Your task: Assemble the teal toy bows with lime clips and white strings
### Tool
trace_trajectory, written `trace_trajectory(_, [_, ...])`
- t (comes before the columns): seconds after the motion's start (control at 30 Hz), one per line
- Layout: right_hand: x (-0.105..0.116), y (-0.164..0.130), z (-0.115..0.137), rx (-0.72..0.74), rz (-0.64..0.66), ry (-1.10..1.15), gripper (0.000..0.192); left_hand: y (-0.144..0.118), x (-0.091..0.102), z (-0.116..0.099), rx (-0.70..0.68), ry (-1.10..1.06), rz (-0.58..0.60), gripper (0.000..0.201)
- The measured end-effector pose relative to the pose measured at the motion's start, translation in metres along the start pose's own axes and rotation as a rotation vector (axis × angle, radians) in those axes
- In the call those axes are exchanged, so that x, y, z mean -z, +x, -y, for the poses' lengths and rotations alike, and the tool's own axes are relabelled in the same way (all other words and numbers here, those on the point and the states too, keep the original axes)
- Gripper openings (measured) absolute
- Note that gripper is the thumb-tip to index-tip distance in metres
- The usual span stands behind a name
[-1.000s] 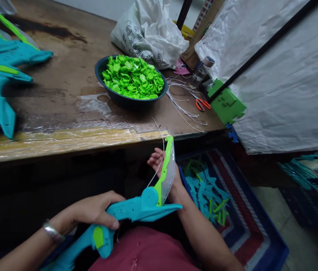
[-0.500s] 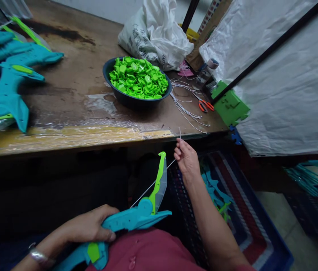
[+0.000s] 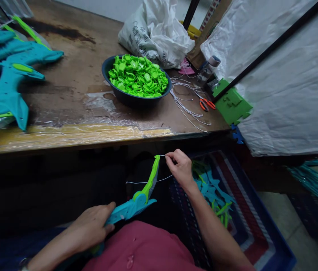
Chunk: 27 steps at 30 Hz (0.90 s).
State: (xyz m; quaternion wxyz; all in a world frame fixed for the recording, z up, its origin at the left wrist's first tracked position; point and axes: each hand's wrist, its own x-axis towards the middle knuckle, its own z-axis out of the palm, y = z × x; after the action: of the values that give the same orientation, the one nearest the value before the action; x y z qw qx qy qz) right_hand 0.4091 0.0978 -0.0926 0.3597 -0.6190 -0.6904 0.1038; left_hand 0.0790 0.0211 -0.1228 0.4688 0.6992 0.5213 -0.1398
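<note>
The rear part of the toy bow (image 3: 136, 201) is hidden under the left hand (image 3: 91, 227) and cut off against the red shirt (image 3: 147, 248) in the lap; only the teal body and the green limb rising from it can be seen, below the front edge of the worktop (image 3: 71, 135). The left hand is closed around the teal body, thumb along its top. The right hand (image 3: 180, 169) is held just beside the tip of the green limb, with thumb and forefinger pinched on a white string (image 3: 147, 182). A short run of string is seen between the fingers and the limb tip, and a second run crosses behind the limb toward the left, where its end is lost against the dark space under the worktop. How the string is fastened at the tip cannot be made out.

On the worktop a dark bowl (image 3: 136, 99) heaped with green plastic pieces (image 3: 137, 75) is set, with loose white strings (image 3: 187, 109) and orange-handled scissors (image 3: 207, 104) to its right and a crumpled white bag (image 3: 155, 32) behind it. More teal bows (image 3: 6, 79) are stacked at the left edge, partly cut off. On the floor to the right, a blue crate (image 3: 260, 241) with teal and green parts (image 3: 212, 192) is partly covered by the right forearm.
</note>
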Motion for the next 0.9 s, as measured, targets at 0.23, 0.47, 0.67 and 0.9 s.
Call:
trace_trajectory(0.23, [-0.026, -0.011, -0.009, -0.015, 0.0, 0.003, 0.018, 0.0, -0.002, 0.001, 0.015, 0.026, 0.009, 0.058])
trace_trajectory(0.47, [-0.028, -0.013, -0.013, -0.021, -0.025, 0.022, 0.018, 0.0, -0.002, -0.001, 0.003, 0.057, 0.038, 0.063])
trace_trajectory(0.67, [-0.028, -0.015, -0.012, 0.003, -0.003, -0.015, 0.017, 0.001, -0.003, 0.0, 0.012, 0.029, 0.019, 0.058])
trace_trajectory(0.9, [-0.025, -0.017, -0.007, 0.053, 0.03, -0.091, 0.019, 0.001, -0.003, 0.0, 0.011, 0.016, -0.008, 0.058])
